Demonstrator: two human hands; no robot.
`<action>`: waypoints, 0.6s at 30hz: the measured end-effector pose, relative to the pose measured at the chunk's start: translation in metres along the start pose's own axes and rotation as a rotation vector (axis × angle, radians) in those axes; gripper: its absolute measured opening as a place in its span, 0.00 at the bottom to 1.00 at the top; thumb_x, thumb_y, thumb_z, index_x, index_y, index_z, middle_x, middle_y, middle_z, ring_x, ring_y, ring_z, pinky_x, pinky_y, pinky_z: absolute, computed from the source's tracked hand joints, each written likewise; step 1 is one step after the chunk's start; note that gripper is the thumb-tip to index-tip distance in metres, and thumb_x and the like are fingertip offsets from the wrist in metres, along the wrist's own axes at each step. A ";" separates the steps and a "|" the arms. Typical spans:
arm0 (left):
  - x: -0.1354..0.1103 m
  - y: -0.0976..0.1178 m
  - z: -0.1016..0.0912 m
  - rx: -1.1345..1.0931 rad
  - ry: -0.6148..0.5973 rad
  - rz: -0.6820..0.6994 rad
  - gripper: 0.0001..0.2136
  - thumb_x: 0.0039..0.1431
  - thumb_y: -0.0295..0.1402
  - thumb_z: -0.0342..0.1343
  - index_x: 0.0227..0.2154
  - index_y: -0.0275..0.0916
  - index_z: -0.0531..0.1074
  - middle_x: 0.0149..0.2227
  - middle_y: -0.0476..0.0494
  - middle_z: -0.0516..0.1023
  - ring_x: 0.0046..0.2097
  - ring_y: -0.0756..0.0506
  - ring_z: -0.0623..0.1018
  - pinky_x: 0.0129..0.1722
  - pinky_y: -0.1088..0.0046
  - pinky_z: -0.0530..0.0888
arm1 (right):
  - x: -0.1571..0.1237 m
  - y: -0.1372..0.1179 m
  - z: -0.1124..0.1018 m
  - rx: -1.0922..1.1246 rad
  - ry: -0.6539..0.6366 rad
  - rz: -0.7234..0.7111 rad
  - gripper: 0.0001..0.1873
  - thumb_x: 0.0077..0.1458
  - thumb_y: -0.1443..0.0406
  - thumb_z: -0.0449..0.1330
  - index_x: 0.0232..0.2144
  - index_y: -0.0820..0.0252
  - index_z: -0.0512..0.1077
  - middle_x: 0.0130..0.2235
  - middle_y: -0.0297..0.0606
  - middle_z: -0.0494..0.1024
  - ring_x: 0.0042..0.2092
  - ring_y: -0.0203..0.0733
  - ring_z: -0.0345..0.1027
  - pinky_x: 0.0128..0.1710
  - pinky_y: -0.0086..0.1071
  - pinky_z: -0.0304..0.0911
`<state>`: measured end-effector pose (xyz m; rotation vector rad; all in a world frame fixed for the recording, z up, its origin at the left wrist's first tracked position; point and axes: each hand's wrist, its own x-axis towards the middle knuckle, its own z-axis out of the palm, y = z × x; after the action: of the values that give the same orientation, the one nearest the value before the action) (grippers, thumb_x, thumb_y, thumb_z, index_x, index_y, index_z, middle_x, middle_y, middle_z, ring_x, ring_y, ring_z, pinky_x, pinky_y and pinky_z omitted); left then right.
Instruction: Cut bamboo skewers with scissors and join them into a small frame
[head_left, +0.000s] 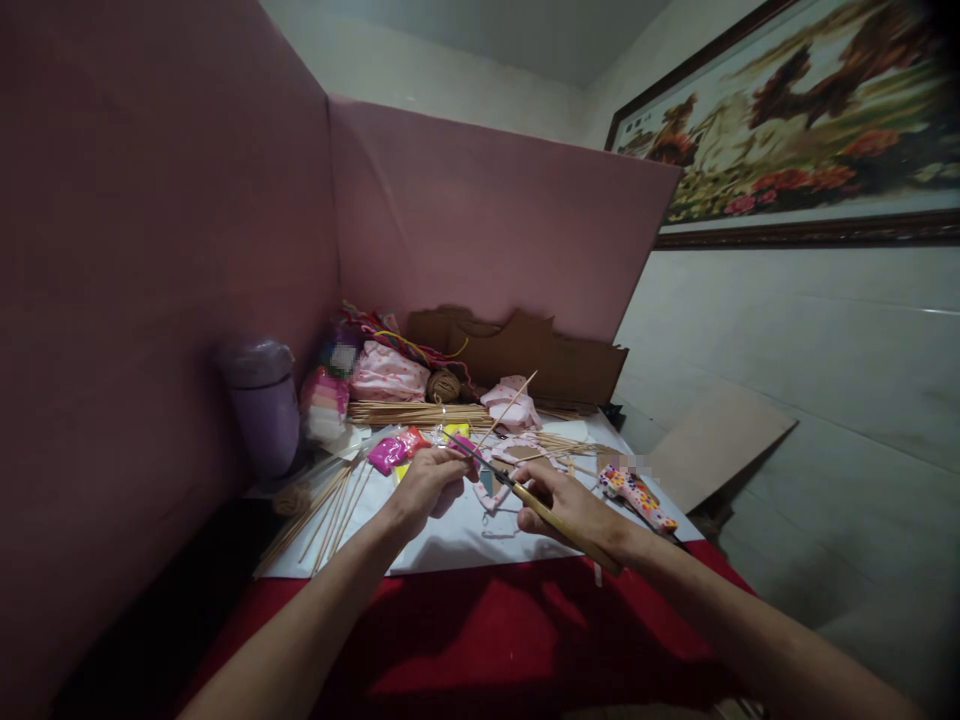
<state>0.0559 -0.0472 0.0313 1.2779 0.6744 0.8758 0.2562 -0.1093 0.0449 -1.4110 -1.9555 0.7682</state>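
My left hand (pixel 429 487) is closed around a thin wooden stick (pixel 507 408) that slants up to the right. My right hand (pixel 564 505) grips a knife with a yellowish wooden handle (pixel 559 523); its dark blade (pixel 480 462) points left and meets the stick near my left fingers. Both hands hover over a white sheet (pixel 457 540) on a red cloth (pixel 480 640). Pink paper pieces (pixel 511 403) lie just beyond the hands.
Bundles of wooden sticks (pixel 409 412) and loose sticks (pixel 322 515) lie on the sheet. A purple jar (pixel 262 405) stands at left, a floral glue gun (pixel 636 495) at right. Twine ball (pixel 444 385), cardboard (pixel 525 355) and pink panels (pixel 487 210) sit behind.
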 end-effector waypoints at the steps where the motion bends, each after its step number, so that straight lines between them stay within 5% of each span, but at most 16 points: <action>1: 0.000 0.000 0.000 0.004 -0.001 0.000 0.07 0.46 0.33 0.54 0.21 0.34 0.67 0.10 0.60 0.51 0.13 0.58 0.48 0.12 0.79 0.43 | 0.000 0.000 0.000 0.003 0.000 -0.008 0.24 0.40 0.48 0.63 0.33 0.60 0.67 0.25 0.30 0.66 0.26 0.34 0.55 0.24 0.26 0.51; 18: 0.001 -0.006 0.000 0.124 0.001 0.027 0.07 0.48 0.33 0.51 0.21 0.35 0.66 0.10 0.59 0.51 0.13 0.57 0.48 0.13 0.79 0.44 | -0.003 0.004 0.012 -0.090 0.092 -0.032 0.21 0.40 0.51 0.66 0.26 0.62 0.69 0.21 0.27 0.62 0.24 0.31 0.50 0.22 0.25 0.47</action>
<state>0.0573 -0.0465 0.0259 1.4003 0.7227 0.8673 0.2503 -0.1119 0.0332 -1.4382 -1.9582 0.5966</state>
